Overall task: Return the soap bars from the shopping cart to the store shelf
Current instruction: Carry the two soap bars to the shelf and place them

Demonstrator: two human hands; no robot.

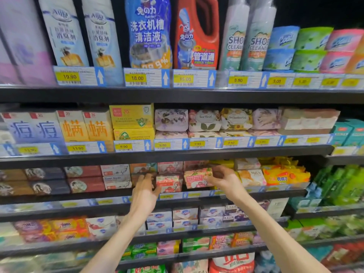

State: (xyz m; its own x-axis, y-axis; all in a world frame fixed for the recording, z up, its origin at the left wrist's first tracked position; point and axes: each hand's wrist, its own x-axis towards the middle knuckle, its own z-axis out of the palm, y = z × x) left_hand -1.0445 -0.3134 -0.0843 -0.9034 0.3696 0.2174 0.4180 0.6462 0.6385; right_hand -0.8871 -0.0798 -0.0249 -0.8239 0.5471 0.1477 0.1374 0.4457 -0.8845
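Left to right, at the soap aisle:
Shelf: a dark store shelf point(177, 194) at chest height carried rows of boxed soap behind yellow price tags point(166, 196).
Left hand: the left hand point(144, 191) reached in from below, fingers point(146, 177) loosely spread against the front of a dark box, thumb beside a pink-and-white soap bar point(169, 183); whether it gripped anything could not be told.
Soap bar in hand: a pink goat-soap bar point(197, 177) sat tilted at the shelf's front edge, just right of the pink-and-white one.
Right hand: the right hand point(220, 177) held that bar by its right end, fingers curled around it and thumb underneath.
Neighbours: yellow soap packs point(283, 175) lay further right on the same shelf; floral-wrapped bars point(204, 120) filled the shelf above.
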